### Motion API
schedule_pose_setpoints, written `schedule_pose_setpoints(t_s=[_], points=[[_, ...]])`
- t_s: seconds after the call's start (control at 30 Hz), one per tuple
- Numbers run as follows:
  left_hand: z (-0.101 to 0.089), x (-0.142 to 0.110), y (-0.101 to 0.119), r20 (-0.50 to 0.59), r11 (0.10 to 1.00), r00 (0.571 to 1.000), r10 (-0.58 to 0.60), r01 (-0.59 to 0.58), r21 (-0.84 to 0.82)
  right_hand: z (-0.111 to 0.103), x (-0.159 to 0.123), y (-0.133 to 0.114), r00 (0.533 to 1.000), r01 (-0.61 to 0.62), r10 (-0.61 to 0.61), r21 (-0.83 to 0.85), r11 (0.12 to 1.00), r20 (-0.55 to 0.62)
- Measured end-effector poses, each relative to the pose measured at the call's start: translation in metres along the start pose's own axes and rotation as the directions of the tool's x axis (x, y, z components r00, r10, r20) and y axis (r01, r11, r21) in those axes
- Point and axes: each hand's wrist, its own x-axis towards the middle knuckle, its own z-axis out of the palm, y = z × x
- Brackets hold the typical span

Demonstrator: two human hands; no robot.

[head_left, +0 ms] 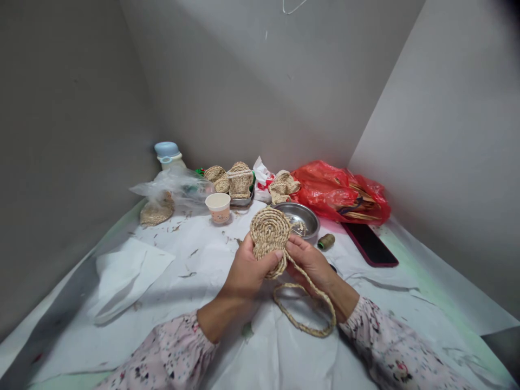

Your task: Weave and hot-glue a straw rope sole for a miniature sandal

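A coiled piece of braided straw [270,230], rounded at the top and narrower below, is held up in front of me over the table. My left hand [254,265] grips its left and lower side, with the thumb laid across the front. At its right edge, my right hand [311,262] has its fingers closed around the edge where the loose straw cord [320,331] leaves the coil. That cord hangs down in a loop below my right hand. The fingertips behind the coil are hidden.
Behind stand a metal bowl [311,214], a paper cup [218,208], woven straw pieces [240,181], a red plastic bag [325,189] and a clear bag [182,184]. A thread spool [326,241] and a phone [369,244] lie right. A blue-lidded bottle [167,153] stands back left.
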Motion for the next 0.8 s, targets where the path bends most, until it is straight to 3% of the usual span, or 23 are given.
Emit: schedule_pose_setpoints(t_s=[0.17, 0.3, 0.4, 0.57, 0.8], points=[[-0.002, 0.004, 0.001, -0.011, 0.992, 1.000, -0.021, 0.020, -0.123, 0.006, -0.005, -0.001, 0.994, 0.110, -0.110, -0.038, 0.993, 0.001], [-0.004, 0.007, 0.002, -0.059, 0.976, 0.998, -0.033, 0.020, -0.216, 0.011, -0.010, -0.001, 0.965, 0.256, -0.261, -0.254, 0.933, 0.015], [-0.005, 0.008, 0.003, -0.065, 0.959, 0.997, -0.042, 0.022, -0.282, 0.013, -0.010, -0.002, 0.951, 0.284, -0.310, -0.379, 0.880, -0.006], [-0.008, 0.008, 0.009, 0.070, 0.945, 0.995, -0.078, 0.096, -0.312, 0.001, -0.004, -0.005, 0.953, 0.257, -0.295, -0.333, 0.907, -0.069], [-0.014, 0.010, 0.007, 0.312, 0.963, 0.947, -0.079, 0.153, -0.221, -0.007, -0.003, -0.012, 0.989, 0.136, -0.141, -0.105, 0.985, -0.041]])
